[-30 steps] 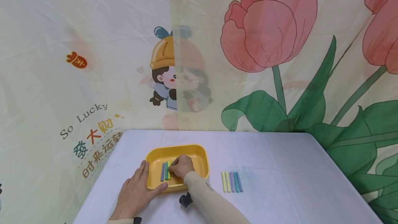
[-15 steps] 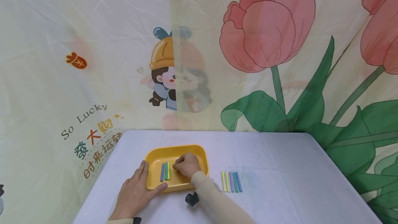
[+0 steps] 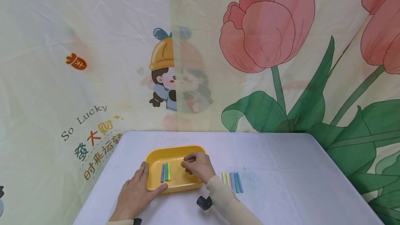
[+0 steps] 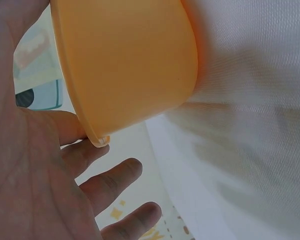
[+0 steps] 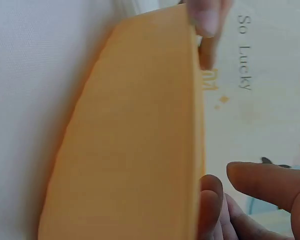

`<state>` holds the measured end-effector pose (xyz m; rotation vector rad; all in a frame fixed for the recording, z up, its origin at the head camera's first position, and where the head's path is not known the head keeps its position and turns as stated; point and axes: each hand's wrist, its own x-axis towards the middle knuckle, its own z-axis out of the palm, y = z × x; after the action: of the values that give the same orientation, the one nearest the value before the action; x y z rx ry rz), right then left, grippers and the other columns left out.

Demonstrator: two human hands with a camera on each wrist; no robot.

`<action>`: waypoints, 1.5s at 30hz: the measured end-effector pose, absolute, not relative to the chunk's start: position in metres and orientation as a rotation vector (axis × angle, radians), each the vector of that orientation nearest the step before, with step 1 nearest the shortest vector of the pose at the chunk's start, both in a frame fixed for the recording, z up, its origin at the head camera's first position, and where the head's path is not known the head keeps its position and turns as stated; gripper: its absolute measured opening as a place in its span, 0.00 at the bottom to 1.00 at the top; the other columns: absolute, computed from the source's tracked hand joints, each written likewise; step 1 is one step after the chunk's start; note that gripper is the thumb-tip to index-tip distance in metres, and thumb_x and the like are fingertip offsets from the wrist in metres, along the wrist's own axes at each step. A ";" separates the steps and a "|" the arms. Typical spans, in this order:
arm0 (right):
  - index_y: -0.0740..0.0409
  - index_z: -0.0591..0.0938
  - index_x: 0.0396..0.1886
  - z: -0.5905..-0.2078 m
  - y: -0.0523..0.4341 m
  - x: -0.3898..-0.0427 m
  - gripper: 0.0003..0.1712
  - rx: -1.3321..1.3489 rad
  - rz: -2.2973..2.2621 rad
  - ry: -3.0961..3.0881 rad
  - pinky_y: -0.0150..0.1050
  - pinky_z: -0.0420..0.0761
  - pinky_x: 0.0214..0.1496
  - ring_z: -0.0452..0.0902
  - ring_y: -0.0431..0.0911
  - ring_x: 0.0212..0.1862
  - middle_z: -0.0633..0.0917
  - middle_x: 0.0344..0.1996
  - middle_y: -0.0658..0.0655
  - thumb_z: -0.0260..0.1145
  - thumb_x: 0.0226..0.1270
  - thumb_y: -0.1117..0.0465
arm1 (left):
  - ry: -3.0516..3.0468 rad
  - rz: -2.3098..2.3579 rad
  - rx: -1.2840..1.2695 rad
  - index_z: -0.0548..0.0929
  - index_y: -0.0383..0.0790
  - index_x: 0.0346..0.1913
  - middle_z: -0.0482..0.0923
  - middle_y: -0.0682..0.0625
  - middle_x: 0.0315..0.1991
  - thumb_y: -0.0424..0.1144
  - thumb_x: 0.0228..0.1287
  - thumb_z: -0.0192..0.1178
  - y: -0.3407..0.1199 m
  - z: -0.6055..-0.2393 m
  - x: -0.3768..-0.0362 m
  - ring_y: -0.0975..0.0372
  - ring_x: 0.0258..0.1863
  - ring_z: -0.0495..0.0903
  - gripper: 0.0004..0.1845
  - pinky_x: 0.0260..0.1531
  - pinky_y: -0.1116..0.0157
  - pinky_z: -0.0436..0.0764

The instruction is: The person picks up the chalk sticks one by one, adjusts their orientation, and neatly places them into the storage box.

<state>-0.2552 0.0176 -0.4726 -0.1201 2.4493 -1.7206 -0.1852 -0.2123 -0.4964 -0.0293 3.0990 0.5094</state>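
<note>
My left hand lies flat on the table, fingers straight, thumb against the near left corner of the tray. My right hand hangs over the tray's right half with the fingers loosely curled and, as far as I can tell, nothing in them. Three chalks lie side by side in the tray's left part, and the other chalks sit in a row on the table right of the tray.

Stuff that could go wrong: my sleeve hangs right by that outside row, so a lazy swing could roll the sticks. The tray also looks light, so a nudge from my thumb could slide it.

Hard to see: my forearm cuts off the near ends of the leftmost sticks in the row. Both wrist cams show mostly orange tray wall and blurry fingers.
</note>
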 end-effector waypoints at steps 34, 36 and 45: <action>0.62 0.87 0.48 -0.476 0.143 -0.221 0.19 0.224 -1.709 2.648 0.43 0.88 0.36 0.87 0.48 0.32 0.87 0.35 0.54 0.75 0.62 0.54 | 3.086 0.502 -0.040 0.50 0.26 0.78 0.50 0.30 0.78 0.86 0.50 0.49 -0.211 -0.496 -0.187 0.37 0.73 0.59 0.72 0.64 0.35 0.65; 0.62 0.87 0.49 -0.480 0.150 -0.220 0.21 0.279 -1.675 2.666 0.44 0.88 0.36 0.86 0.47 0.32 0.86 0.36 0.54 0.74 0.62 0.54 | 3.090 0.501 -0.040 0.51 0.26 0.78 0.51 0.30 0.78 0.86 0.50 0.49 -0.210 -0.497 -0.187 0.37 0.73 0.59 0.72 0.64 0.35 0.65; 0.63 0.87 0.49 -0.498 0.183 -0.215 0.19 0.430 -1.493 2.761 0.36 0.85 0.32 0.83 0.42 0.30 0.86 0.36 0.55 0.73 0.62 0.57 | 3.085 0.501 -0.036 0.50 0.26 0.78 0.50 0.30 0.78 0.86 0.50 0.49 -0.211 -0.498 -0.188 0.36 0.73 0.59 0.72 0.64 0.34 0.65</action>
<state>-0.2149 0.1827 -0.4975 0.4296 2.7605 -1.4927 -0.1884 -0.2110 -0.4977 -0.0361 3.0854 0.5009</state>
